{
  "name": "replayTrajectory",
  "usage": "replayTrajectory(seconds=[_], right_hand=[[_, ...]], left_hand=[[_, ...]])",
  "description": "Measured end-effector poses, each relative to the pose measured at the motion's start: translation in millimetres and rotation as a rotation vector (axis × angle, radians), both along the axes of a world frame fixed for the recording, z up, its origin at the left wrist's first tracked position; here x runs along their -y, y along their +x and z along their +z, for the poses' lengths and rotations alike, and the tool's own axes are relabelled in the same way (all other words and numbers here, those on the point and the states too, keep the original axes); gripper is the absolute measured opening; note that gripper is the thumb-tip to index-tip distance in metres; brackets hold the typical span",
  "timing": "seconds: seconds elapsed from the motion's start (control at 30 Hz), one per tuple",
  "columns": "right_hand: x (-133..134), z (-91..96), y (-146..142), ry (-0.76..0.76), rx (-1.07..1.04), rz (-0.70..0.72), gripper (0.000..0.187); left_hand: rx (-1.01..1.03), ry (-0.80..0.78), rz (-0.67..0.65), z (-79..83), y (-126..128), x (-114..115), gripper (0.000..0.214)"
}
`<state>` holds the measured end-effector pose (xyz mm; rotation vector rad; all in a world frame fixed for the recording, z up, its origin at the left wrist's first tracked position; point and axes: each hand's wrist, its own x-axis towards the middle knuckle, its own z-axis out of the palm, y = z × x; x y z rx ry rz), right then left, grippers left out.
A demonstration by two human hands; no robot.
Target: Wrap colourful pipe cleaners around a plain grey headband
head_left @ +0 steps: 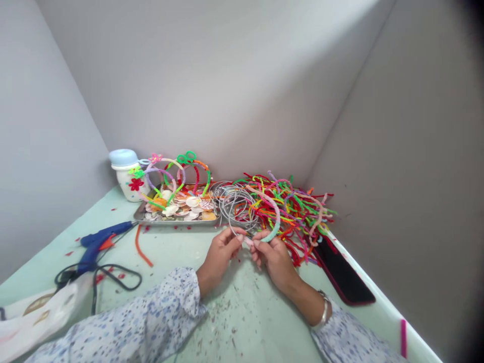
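Between my two hands is a thin metal headband (278, 218), partly wrapped in fuzzy pipe cleaner, peach and pink above and mint green lower down. Its bare grey wire curves up on the left side. My left hand (222, 252) pinches the hoop's lower left part, thumb against fingers. Close beside it, my right hand (275, 258) is closed on the lower wrapped part, with a short pale pink piece (248, 241) showing between both thumbs. The fingertips hide exactly how this piece sits on the wire.
Behind my hands lie bare wire hoops (237, 207) and a heap of pipe cleaners (293, 201). A metal tray (177, 222) holds shells and finished headbands, beside a bottle (130, 177). Leftward are a blue glue gun (96, 245) with cord and a plastic bag (56, 317); rightward, a phone (346, 275).
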<state>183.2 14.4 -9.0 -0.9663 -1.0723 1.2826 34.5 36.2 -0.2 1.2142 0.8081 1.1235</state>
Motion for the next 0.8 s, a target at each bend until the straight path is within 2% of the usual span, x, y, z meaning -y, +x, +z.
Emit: replayTrajectory(seconds=[0.27,0.53,0.8], right_hand=[[-0.3,-7.3,3.6,-0.034,-0.045,0.031,0.011],[2.2,-2.3,2.0,-0.039,-0.048,-0.025,0.013],[4.5,-1.1,3.6,-0.032,0.065,-0.054,0.015]], left_hand=[[-0.065,0.069,-0.033,0.2,0.9,0.5,0.020],[-0.112,0.109,-0.073,1.7,1.7,1.0,0.022],[-0.144,0.117,-0.070,-0.4,3.2,0.7,0.026]])
